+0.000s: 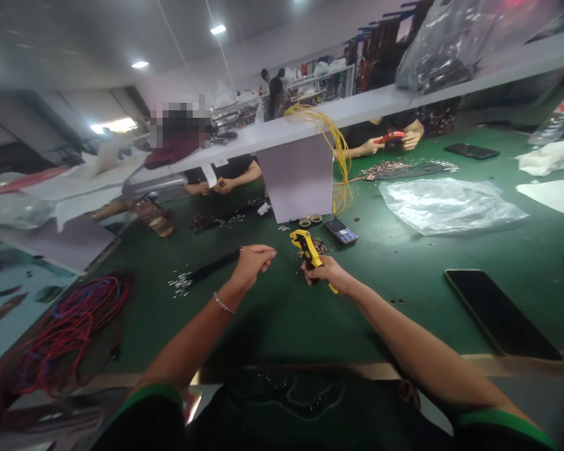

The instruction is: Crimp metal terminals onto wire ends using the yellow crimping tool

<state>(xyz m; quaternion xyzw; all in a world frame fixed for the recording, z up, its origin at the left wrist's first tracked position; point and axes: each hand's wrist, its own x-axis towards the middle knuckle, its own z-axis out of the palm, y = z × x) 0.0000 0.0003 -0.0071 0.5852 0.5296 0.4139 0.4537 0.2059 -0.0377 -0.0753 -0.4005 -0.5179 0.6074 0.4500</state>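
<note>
My right hand [326, 273] is wrapped round the handles of a yellow and black crimping tool [306, 248], its jaws tilted up and to the left. Left of it, my left hand [254, 263] is pinched with its fingertips toward the tool; what they hold, if anything, is too small to name. A bundle of black wires [211, 269] with bright metal ends [182, 284] lies on the green table beside my left hand. Behind the tool is a small pile of copper-coloured terminals [318, 246].
A keypad phone [341, 231], a large dark phone [501, 313] and a clear plastic bag [451, 205] lie to the right. Red and blue cables [82, 319] are coiled at left. Yellow wires [341, 156] hang from a white shelf [263, 139]. People's hands work beyond it.
</note>
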